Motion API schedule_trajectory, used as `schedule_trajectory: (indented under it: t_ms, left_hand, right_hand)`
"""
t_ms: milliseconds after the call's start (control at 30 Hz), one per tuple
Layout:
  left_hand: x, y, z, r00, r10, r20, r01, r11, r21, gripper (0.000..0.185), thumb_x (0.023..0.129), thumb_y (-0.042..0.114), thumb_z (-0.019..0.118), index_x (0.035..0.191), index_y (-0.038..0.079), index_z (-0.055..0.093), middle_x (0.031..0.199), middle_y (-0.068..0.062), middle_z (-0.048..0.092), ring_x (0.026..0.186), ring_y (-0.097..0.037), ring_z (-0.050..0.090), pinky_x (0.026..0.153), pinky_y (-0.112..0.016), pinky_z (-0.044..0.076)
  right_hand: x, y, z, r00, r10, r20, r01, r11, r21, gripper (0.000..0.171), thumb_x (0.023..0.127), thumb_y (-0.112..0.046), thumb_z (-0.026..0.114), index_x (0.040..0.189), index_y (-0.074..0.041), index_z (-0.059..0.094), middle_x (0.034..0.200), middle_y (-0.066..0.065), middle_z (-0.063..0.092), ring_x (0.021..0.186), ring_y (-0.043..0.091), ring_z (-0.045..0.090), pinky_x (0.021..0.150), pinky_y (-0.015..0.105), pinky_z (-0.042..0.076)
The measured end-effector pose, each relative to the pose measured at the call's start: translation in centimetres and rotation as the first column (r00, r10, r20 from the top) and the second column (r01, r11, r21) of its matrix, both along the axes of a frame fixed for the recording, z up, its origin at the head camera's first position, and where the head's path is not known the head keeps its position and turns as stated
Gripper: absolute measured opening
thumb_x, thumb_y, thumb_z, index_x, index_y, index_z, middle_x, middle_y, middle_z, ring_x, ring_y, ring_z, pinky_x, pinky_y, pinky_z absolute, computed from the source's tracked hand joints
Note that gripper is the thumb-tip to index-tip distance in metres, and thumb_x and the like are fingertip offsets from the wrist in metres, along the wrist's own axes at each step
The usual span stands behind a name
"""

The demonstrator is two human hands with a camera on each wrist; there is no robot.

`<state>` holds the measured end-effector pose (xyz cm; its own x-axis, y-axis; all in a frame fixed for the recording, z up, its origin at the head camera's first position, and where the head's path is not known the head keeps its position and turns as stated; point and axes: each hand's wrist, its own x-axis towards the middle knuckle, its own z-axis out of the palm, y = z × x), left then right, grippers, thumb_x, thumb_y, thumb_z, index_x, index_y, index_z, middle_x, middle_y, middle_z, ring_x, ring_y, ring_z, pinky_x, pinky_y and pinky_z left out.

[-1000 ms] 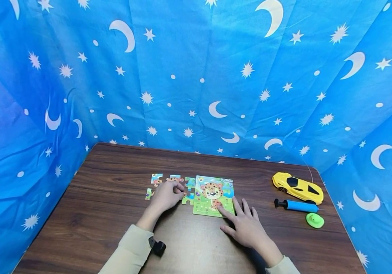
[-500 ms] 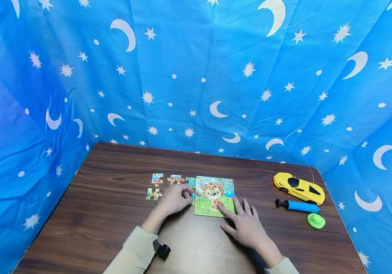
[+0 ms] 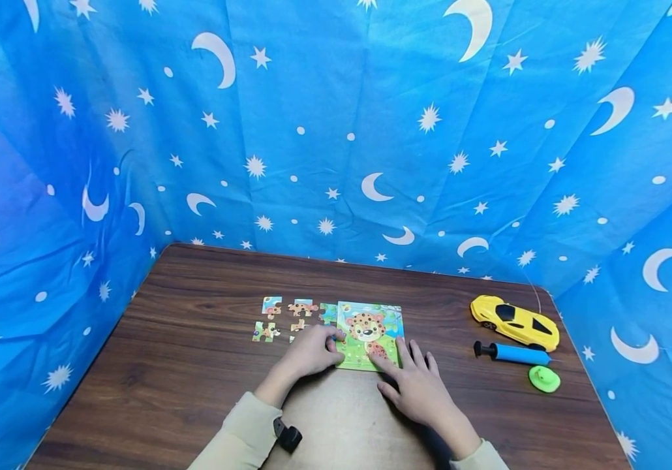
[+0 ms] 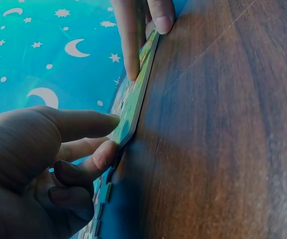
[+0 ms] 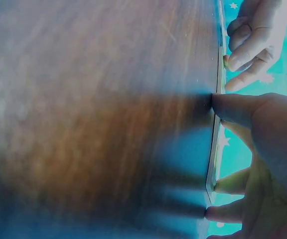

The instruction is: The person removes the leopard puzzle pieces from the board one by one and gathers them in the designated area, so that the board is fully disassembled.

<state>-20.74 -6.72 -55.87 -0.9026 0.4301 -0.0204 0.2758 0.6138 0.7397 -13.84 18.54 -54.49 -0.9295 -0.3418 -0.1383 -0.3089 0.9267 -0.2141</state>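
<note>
A person sits at a dark wooden table (image 3: 195,365) ringed by a blue cloth backdrop (image 3: 336,130) printed with white moons and stars. Near the middle of the table lies a small jigsaw puzzle board (image 3: 369,334) showing a spotted cartoon cub on green grass.

The left hand (image 3: 312,352) is at the board's near left corner. In the left wrist view its thumb tip (image 4: 103,154) sits under the board's edge (image 4: 136,99) and a finger lies over the top — a pinch on that corner, the other fingers curled in. The right hand (image 3: 421,385) rests at the board's near right edge with its fingers fairly straight and slightly spread, fingertips on the board and thumb against the near edge; it presses rather than grips.

Just left of the board, several loose puzzle pieces (image 3: 280,318) lie flat on the table, close together but apart from one another.

The board looks thin, flat and stiff, probably light card or wood, and it would likely slide easily on the smooth tabletop. Its low edge gives little to catch, so the corners and the near edge seem the best places to take hold. Any pieces seated in it could fall out if it tips.

Well off to the right lie a yellow toy car (image 3: 515,320), a small blue hand pump (image 3: 512,353) and a green round toy (image 3: 544,378) — none is being touched.
</note>
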Motion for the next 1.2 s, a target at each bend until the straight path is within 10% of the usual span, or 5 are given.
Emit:
schedule_trajectory:
  t_ms: [1200]
  left_hand:
    - [0.7,1.1,-0.3,1.0,0.016,-0.017,-0.017,0.997,-0.069,0.045,0.075,0.014,0.093,0.114,0.01,0.07,0.077,0.007,0.061,0.066,-0.006,0.051,0.074,-0.031,0.046]
  right_hand:
    - [0.4,-0.5,-0.3,1.0,-0.012,-0.005,0.012,0.999,0.034,0.05,0.104,-0.046,0.059,0.153,-0.037,0.052,0.161,0.027,0.034,0.147,0.051,0.03,0.108,0.075,0.027]
